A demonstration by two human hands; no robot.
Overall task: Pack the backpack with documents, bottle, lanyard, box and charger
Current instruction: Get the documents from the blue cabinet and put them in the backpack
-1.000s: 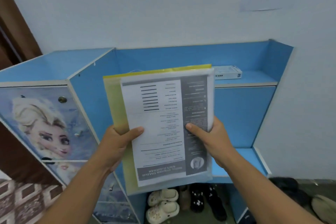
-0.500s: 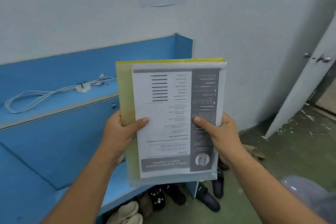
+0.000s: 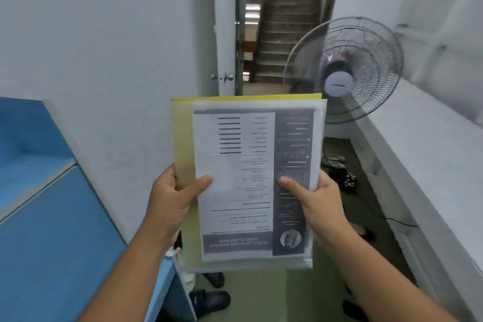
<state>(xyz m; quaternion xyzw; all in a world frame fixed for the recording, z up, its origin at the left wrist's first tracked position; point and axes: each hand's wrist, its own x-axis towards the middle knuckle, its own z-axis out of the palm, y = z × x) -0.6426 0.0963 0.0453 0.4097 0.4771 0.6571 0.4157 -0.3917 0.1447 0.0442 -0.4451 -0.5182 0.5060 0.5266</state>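
Note:
I hold the documents upright in front of me: a printed white sheet in a clear sleeve over a yellow folder, the print upside down. My left hand grips the left edge with its thumb on the front. My right hand grips the right edge in the same way. No backpack, bottle, lanyard, box or charger is in view.
A blue cabinet stands at the left. A standing fan is ahead on the right, beside a white ledge. An open door leads to stairs. Shoes and clutter lie on the green floor.
My view has swung to the right, from the blue shelves to the doorway, stairs and fan. Both hands keep the same grip on the documents.

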